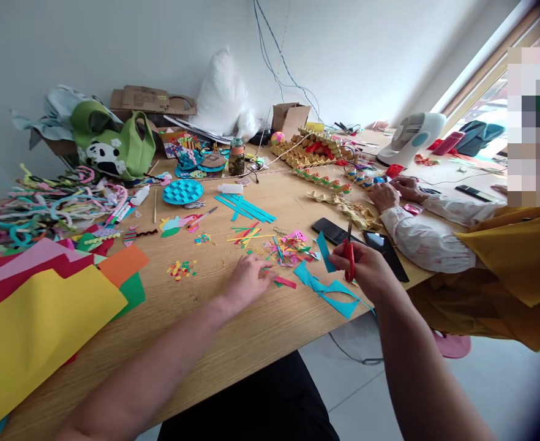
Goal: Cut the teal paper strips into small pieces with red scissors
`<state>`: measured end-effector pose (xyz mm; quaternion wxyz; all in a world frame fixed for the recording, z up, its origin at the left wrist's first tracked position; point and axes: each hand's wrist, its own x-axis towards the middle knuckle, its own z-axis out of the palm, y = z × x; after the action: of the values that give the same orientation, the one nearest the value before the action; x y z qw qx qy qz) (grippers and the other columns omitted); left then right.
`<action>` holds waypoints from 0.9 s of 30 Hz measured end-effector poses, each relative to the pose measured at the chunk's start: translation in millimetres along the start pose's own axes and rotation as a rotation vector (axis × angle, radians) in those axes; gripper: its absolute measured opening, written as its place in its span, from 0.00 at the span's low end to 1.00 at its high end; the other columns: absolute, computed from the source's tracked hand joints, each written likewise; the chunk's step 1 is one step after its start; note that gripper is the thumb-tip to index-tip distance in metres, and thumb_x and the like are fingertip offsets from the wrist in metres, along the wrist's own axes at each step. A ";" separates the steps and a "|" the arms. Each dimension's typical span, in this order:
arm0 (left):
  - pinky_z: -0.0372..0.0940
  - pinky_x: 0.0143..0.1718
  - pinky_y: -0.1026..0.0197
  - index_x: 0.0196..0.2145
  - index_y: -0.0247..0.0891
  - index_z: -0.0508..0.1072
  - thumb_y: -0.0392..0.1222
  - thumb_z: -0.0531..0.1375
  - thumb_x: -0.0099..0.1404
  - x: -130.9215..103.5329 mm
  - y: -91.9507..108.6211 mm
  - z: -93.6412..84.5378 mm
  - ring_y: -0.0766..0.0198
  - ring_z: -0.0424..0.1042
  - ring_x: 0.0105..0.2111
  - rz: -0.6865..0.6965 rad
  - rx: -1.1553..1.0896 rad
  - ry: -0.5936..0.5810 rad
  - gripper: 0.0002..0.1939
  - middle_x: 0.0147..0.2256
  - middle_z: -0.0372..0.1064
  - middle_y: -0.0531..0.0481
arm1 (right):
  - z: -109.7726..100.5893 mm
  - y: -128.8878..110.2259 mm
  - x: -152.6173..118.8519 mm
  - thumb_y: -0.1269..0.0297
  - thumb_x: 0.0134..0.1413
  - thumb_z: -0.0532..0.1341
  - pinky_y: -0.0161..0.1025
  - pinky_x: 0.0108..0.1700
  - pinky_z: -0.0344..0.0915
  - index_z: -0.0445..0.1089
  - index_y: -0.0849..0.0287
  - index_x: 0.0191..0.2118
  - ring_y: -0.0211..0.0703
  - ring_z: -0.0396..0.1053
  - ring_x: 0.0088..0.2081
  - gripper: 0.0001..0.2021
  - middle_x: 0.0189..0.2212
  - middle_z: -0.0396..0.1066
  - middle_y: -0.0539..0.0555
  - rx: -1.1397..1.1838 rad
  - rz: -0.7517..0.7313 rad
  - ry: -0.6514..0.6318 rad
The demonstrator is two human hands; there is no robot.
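Observation:
My right hand (pixel 370 269) is closed around red-handled scissors (pixel 350 260), blades pointing up and away. A piece of blue paper (pixel 326 252) is also pinched at its fingertips. My left hand (pixel 250 278) rests low over the table, its fingers curled together beside a pile of coloured paper scraps (pixel 291 248); whatever they hold is hidden. Just right of those fingers lies a small red paper strip (pixel 285 282). Blue paper offcuts (pixel 338 297), one with a curved hole, lie below my right hand. Tiny paper dots (pixel 182 269) sit left of my left hand.
Coloured paper sheets (pixel 45 324) cover the table's left side, below a heap of pipe cleaners (pixel 68 199). Blue strips (pixel 247 208) and a woven blue disc (pixel 182 192) lie farther back. Phones (pixel 329 231) are near a co-worker's hands (pixel 384 196) at right.

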<state>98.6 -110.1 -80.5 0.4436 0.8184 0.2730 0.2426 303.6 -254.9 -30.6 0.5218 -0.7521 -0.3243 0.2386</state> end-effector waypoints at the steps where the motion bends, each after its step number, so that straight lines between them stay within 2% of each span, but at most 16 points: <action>1: 0.61 0.44 0.55 0.35 0.39 0.79 0.47 0.65 0.52 1.0 2.0 1.9 0.55 0.67 0.40 0.044 0.021 0.048 0.13 0.36 0.71 0.43 | 8.4 -6.4 -2.2 0.54 0.32 0.70 0.35 0.24 0.58 0.66 0.58 0.27 0.38 0.63 0.23 0.18 0.22 0.66 0.49 0.044 -0.006 -0.019; 3: 0.61 0.45 0.55 0.36 0.39 0.78 0.50 0.66 0.51 -1.5 6.9 1.2 0.55 0.67 0.41 0.045 -0.007 0.058 0.16 0.38 0.71 0.42 | 29.1 -16.0 -6.8 0.54 0.34 0.70 0.35 0.24 0.58 0.66 0.58 0.27 0.37 0.62 0.23 0.17 0.21 0.65 0.48 0.116 -0.031 -0.073; 6: 0.62 0.34 0.59 0.34 0.36 0.77 0.52 0.65 0.52 -11.4 13.6 -8.7 0.60 0.68 0.34 -0.108 -0.193 -0.053 0.18 0.35 0.72 0.44 | 66.4 -23.9 -12.5 0.56 0.36 0.70 0.35 0.27 0.59 0.65 0.58 0.27 0.36 0.61 0.23 0.16 0.21 0.64 0.47 0.197 -0.051 -0.262; 8: 0.62 0.32 0.61 0.32 0.34 0.75 0.50 0.64 0.53 -18.7 14.8 -19.4 0.63 0.68 0.30 -0.185 -0.391 -0.109 0.15 0.31 0.72 0.46 | 90.9 -28.2 -14.5 0.57 0.37 0.70 0.34 0.26 0.58 0.65 0.59 0.26 0.35 0.61 0.23 0.15 0.21 0.64 0.47 0.231 -0.081 -0.331; 11: 0.60 0.30 0.64 0.27 0.34 0.73 0.45 0.65 0.51 -29.0 9.9 -39.1 0.66 0.67 0.27 -0.259 -0.525 -0.014 0.11 0.27 0.71 0.49 | 119.8 -37.8 -14.7 0.58 0.38 0.69 0.34 0.26 0.58 0.65 0.59 0.27 0.35 0.62 0.23 0.14 0.21 0.64 0.46 0.259 -0.093 -0.443; 14: 0.57 0.26 0.65 0.25 0.34 0.72 0.44 0.65 0.49 -39.1 1.3 -60.3 0.69 0.63 0.23 -0.332 -0.559 0.111 0.10 0.22 0.69 0.51 | 139.1 -49.8 -12.0 0.59 0.39 0.69 0.34 0.25 0.60 0.66 0.60 0.29 0.36 0.64 0.24 0.14 0.22 0.67 0.48 0.261 -0.069 -0.575; 17: 0.57 0.25 0.65 0.23 0.34 0.71 0.43 0.65 0.48 -48.6 -5.8 -78.9 0.69 0.63 0.23 -0.380 -0.590 0.221 0.10 0.21 0.68 0.51 | 157.1 -60.8 -6.9 0.61 0.40 0.68 0.33 0.24 0.59 0.65 0.60 0.26 0.36 0.64 0.23 0.12 0.20 0.68 0.48 0.201 -0.112 -0.714; 22: 0.57 0.26 0.65 0.22 0.34 0.70 0.41 0.63 0.48 -57.5 -14.6 -98.3 0.69 0.63 0.22 -0.381 -0.642 0.341 0.08 0.20 0.66 0.52 | 190.9 -71.9 0.7 0.64 0.40 0.67 0.33 0.24 0.59 0.64 0.59 0.26 0.36 0.64 0.22 0.10 0.20 0.67 0.48 0.159 -0.137 -0.755; 27: 0.58 0.27 0.65 0.23 0.33 0.70 0.41 0.63 0.50 -60.3 -23.9 -103.1 0.69 0.63 0.23 -0.361 -0.675 0.429 0.07 0.21 0.67 0.52 | 211.4 -67.2 1.7 0.62 0.42 0.67 0.35 0.28 0.62 0.66 0.60 0.28 0.37 0.66 0.24 0.10 0.21 0.68 0.49 0.181 -0.136 -0.817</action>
<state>-17.1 -77.8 -60.0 0.6547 0.4980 0.4029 0.4012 141.3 -103.9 -39.8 0.4286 -0.5238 -0.5313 0.5096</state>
